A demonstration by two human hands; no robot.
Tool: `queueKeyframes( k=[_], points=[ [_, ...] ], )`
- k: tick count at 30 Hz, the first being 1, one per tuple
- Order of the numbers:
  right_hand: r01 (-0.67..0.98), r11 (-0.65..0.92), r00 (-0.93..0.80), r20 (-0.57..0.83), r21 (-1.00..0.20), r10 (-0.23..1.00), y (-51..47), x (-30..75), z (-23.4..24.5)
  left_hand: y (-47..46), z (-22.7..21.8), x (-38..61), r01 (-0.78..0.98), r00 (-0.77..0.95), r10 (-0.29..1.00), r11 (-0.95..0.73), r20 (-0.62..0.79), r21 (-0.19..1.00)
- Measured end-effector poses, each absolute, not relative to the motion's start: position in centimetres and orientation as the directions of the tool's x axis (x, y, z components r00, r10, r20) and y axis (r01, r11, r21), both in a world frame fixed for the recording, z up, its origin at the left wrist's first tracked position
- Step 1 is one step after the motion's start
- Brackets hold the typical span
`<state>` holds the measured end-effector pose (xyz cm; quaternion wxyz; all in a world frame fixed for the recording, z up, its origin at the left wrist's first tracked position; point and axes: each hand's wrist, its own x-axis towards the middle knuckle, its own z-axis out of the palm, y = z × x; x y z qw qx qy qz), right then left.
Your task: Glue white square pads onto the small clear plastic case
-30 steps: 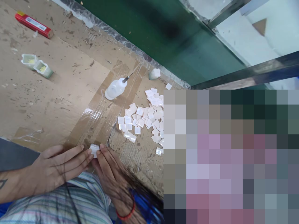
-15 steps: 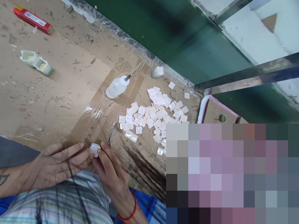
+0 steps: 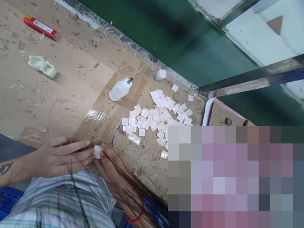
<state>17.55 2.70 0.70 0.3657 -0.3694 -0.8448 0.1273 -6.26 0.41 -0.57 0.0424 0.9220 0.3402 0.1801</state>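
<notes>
- The left hand (image 3: 60,156) and the right hand (image 3: 114,171) are meeting at the near edge of the cardboard-covered table (image 3: 47,95), fingertips pinching a small white square piece (image 3: 97,151) between them.
- Both hands are closing narrowly on that piece; the left fingers are lying long and flat, and the right fingers are curling in from the other side.
- The piece is sitting just above the table edge, over the strip of clear tape (image 3: 104,110) that is crossing the cardboard.
- A red tube (image 3: 40,28) is lying at the far left with a white label on it; the print is too small to read.
- A heap of white square pieces (image 3: 156,115) is lying well beyond the hands, spreading toward a blurred patch on the right.
- A clear squeeze bottle (image 3: 120,89) with a metal needle tip is lying on its side on the tape, between the hands and the far edge.
- Two small open boxes (image 3: 44,66) holding yellowish bits are sitting well apart on the left.
- A small pale lump (image 3: 160,74) is resting near the far, plastic-wrapped edge of the table.
- A red bracelet (image 3: 135,217) is circling the right wrist, and a striped shirt (image 3: 66,202) is filling the near foreground.
- Bare cardboard is lying open to the left of the hands and between them and the boxes.
</notes>
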Motion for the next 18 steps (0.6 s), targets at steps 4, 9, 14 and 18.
queueKeyframes(
  k=[4,9,14,18],
  points=[
    [0.545,0.692,-0.523,0.453,-0.472,0.722,3.1,17.9,1.4,1.3,0.1,-6.4,0.542,0.742,0.573,-0.818,0.348,0.193],
    [0.474,0.633,-0.511,0.394,-0.612,0.764,3.8,18.5,1.6,2.2,1.0,-6.0,0.542,0.728,0.574,-0.817,0.375,0.197],
    [0.46,0.583,-0.51,0.338,-0.67,0.791,4.1,18.6,1.4,2.1,1.3,-5.3,0.586,0.674,0.628,-0.775,0.389,0.237],
    [0.48,0.592,-0.579,0.274,-0.647,0.768,4.2,18.7,1.6,1.3,0.6,-5.3,0.588,0.688,0.639,-0.769,0.344,0.25]
  ],
)
